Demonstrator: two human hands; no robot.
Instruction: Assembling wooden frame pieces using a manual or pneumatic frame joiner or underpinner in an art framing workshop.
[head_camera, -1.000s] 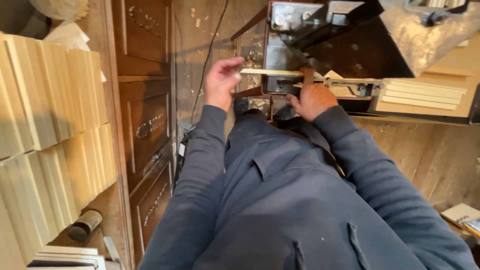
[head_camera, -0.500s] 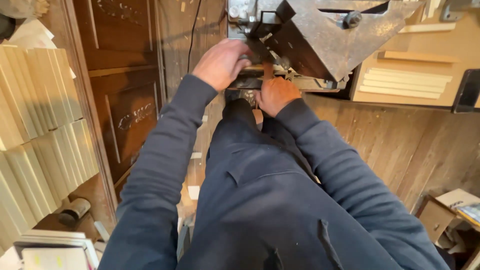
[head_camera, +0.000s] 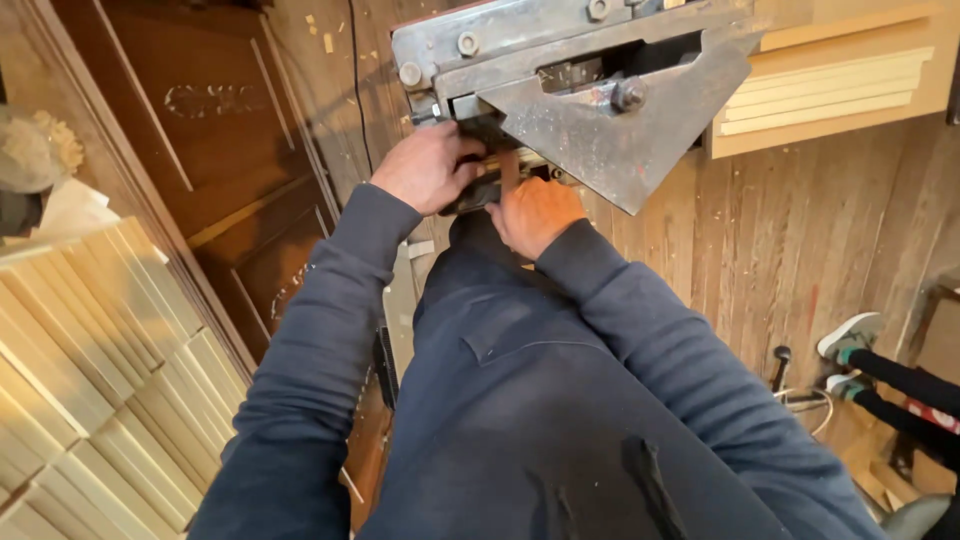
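Observation:
A grey metal woodworking machine (head_camera: 600, 100) with a triangular steel guard plate fills the top of the head view. My left hand (head_camera: 430, 165) is clenched at the machine's lower left edge, gripping something I cannot make out. My right hand (head_camera: 535, 210) presses on a narrow wooden strip (head_camera: 508, 170) just under the guard. Only a short piece of the strip shows between my hands. My dark blue sleeves and jacket cover the lower middle.
Stacks of pale wooden slats (head_camera: 90, 370) lie at the left. A dark carved wooden door panel (head_camera: 230, 150) lies on the plank floor. More pale boards (head_camera: 830, 80) sit at top right. Another person's feet in light shoes (head_camera: 850, 345) show at the right edge.
The view has dropped and closed in on the machine, whose guard plate now fills the top. Both hands have come closer together at the machine's lower edge.

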